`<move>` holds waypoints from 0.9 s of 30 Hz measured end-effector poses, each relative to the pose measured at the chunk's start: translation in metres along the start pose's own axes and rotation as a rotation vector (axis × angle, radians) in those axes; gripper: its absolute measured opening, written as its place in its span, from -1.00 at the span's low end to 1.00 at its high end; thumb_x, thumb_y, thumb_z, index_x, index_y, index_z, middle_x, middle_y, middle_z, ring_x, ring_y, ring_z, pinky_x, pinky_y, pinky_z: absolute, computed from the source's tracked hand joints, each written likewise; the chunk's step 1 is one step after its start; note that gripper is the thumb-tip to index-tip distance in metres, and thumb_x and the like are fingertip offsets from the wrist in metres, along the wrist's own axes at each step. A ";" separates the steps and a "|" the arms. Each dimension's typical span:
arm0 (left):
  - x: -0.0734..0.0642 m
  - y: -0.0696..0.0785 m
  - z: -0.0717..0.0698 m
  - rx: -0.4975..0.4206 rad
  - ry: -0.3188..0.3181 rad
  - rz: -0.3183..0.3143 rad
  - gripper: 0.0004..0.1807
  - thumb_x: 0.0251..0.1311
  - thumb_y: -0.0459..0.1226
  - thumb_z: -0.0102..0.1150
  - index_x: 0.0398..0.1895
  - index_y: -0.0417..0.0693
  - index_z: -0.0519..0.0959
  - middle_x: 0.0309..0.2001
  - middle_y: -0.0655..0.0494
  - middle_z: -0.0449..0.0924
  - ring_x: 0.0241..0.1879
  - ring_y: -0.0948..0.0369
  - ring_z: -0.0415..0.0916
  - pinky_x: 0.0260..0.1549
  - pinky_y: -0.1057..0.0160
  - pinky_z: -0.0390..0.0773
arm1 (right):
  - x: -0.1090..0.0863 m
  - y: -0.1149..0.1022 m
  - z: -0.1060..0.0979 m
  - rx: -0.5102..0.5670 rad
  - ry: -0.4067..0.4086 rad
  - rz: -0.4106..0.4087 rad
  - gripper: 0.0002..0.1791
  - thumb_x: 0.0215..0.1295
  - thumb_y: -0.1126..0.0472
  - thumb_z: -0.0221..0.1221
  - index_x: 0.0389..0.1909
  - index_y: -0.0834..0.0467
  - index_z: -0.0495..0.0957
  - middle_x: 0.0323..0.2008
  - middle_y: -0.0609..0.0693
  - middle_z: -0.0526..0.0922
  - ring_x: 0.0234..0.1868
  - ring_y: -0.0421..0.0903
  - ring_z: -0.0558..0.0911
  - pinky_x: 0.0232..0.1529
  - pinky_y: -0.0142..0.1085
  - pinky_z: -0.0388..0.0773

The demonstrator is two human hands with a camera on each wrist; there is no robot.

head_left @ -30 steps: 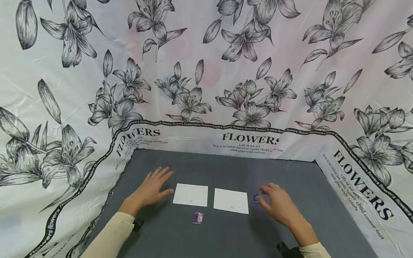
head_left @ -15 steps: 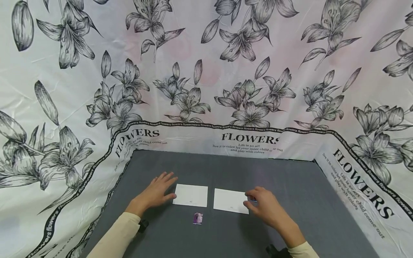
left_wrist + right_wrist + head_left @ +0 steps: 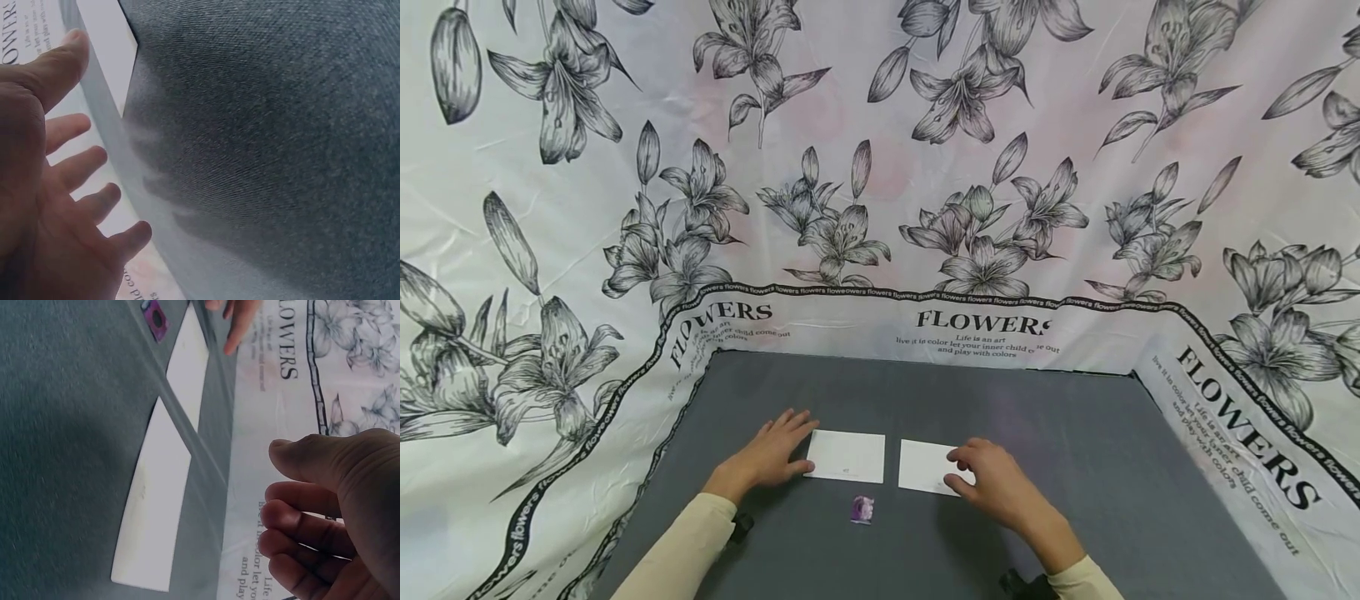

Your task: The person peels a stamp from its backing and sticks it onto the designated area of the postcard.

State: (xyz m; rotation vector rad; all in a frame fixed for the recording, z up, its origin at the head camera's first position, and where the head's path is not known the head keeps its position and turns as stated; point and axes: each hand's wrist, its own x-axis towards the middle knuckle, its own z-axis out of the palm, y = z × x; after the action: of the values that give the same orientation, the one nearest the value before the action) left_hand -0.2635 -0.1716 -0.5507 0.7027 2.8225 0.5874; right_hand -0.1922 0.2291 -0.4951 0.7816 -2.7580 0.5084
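Left grip [image 3: 769,454] rightward; right grip [image 3: 994,482] leftward.

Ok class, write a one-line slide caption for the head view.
Left hand at the left card, right hand at the right card, purple packet on the grey table.

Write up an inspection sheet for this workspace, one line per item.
Surface: dark grey tabletop.
Work items: left card and right card, both white, side by side with a gap; purple packet, on the near side of the left card.
Clutter: nothing seen.
Left hand: at the left card's outer edge, fingers spread, holding nothing visible.
Right hand: overlaps the right card's outer end in the head view, fingers loosely curled, nothing visible held.
Cables: nothing seen.
Surroundings: white cloth printed with dark flowers.
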 end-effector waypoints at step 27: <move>0.004 -0.013 0.020 -0.020 -0.014 0.007 -0.19 0.49 -0.07 0.37 0.68 -0.12 0.31 0.68 -0.37 0.16 0.64 -0.47 0.02 0.44 -0.60 0.12 | 0.011 -0.038 0.062 0.050 -0.068 -0.156 -0.76 0.25 0.18 0.53 -0.12 0.20 0.81 -0.33 -0.07 0.70 -0.28 -0.17 0.65 -0.20 -0.22 0.63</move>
State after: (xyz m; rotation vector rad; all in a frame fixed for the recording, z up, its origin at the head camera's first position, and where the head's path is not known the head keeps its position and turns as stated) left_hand -0.2669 -0.1738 -0.5746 0.7109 2.7985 0.6089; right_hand -0.1881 0.1693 -0.5383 1.0344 -2.7255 0.5299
